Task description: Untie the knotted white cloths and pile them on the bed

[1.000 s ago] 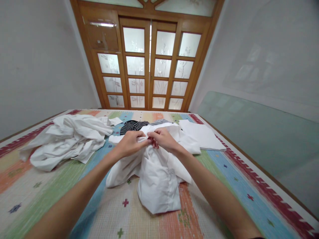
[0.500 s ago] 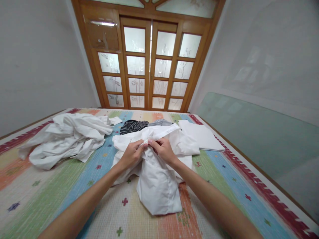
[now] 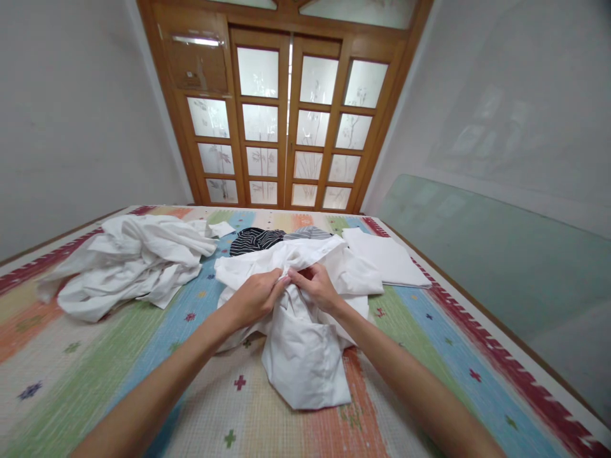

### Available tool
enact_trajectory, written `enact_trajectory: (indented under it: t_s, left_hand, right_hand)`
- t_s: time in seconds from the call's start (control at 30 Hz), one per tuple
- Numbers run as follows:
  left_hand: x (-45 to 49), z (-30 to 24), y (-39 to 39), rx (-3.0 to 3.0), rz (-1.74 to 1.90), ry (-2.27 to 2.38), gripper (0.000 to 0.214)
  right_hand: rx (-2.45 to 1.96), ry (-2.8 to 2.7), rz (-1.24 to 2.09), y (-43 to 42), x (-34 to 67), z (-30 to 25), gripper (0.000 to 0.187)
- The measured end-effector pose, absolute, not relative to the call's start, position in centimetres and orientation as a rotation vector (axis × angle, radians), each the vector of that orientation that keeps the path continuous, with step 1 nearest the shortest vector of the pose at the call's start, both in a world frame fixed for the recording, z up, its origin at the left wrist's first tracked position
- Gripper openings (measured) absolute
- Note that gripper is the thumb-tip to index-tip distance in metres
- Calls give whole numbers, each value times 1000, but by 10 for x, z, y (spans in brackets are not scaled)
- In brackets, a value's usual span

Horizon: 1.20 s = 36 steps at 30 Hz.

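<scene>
A crumpled white garment [image 3: 305,343] lies in front of me on a striped, many-coloured mat [image 3: 119,356]. My left hand [image 3: 255,296] and my right hand [image 3: 317,287] meet at its upper middle, fingers pinched closed on a fold of the white cloth. Part of the garment hangs toward me as a loose flap.
A heap of white clothes [image 3: 128,264] lies at the left of the mat. A black-and-white striped garment [image 3: 255,240] sits behind the one I hold. A folded white cloth [image 3: 384,256] lies to the right. Wooden glazed doors [image 3: 286,121] stand behind; a pale green panel [image 3: 501,254] leans at right.
Both hands, still pinching the white garment, have dropped lower toward the mat and drawn slightly nearer to me; the cloth has settled flatter.
</scene>
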<state>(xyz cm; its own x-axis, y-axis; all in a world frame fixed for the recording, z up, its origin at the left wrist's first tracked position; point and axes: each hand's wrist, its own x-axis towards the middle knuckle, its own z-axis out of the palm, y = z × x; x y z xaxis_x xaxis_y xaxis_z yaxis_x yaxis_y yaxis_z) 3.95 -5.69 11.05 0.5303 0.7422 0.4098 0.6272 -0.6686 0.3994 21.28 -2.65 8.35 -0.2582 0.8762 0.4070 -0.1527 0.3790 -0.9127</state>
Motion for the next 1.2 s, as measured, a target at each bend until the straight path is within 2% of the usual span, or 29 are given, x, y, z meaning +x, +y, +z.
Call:
enact_trajectory:
  t_s: [0.17, 0.5, 0.73, 0.97, 1.2]
  left_hand:
    - [40, 114, -59, 2543, 789, 1178, 31]
    - [45, 111, -60, 2065, 1030, 1099, 38]
    - [48, 108, -62, 1985, 1104, 1085, 35]
    - [50, 115, -62, 1751, 1126, 1036, 34]
    - [47, 116, -59, 1782, 1061, 1057, 36]
  right_hand:
    - [-682, -1531, 1145, -28, 212, 85, 38]
    - [-735, -1402, 1158, -34, 204, 90, 42]
    - [-784, -1236, 1170, -37, 196, 87, 40]
    - [-754, -1312, 1078, -41, 200, 92, 38]
    - [-776, -1378, 1021, -43, 200, 92, 40]
